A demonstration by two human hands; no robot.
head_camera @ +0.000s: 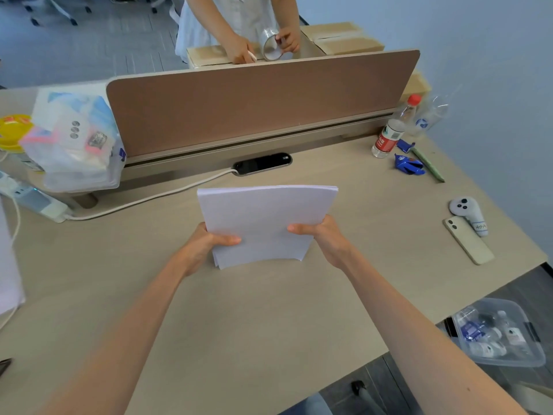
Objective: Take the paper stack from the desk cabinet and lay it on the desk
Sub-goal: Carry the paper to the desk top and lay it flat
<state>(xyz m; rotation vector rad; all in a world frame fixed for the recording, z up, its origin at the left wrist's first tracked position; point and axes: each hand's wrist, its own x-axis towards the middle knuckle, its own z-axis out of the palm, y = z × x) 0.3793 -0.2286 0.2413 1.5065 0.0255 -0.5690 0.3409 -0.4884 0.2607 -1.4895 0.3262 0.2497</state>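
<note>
Pale beige wood-grain laminate covers the table (269, 310), and most of its near half lies bare. Over its middle the paper stack (266, 217) is held up, tilted with its far edge raised and its lower edge close above the surface; whether that edge touches the table I cannot tell. The left hand (206, 244) grips the stack's lower left side, thumb across the top sheet, and the right hand (324, 238) grips the lower right side the same way, both closed firmly on the paper.

A brown fabric divider panel (254, 106) stands along the far edge of the table. Just in front of it sits a black cable port (261, 164), and a white cable (149, 199) runs from it leftward to a white power strip (33, 199). At the far left a clear plastic bag of packets (74, 139) rests beside a yellow lid (13, 130). Toward the right end stands a water bottle (392, 130) with a red cap and label, with blue wrappers (408, 165) and a green pencil (428, 164) near it. Nearer the right edge lie a white controller (469, 214) and a phone (468, 241), side by side.

Beyond the divider another person holds a tape roll (270, 44) above cardboard boxes (341, 40). The wall is pale blue. On the dark floor to the right sits a clear plastic bin (499, 333) with small bottles inside.
</note>
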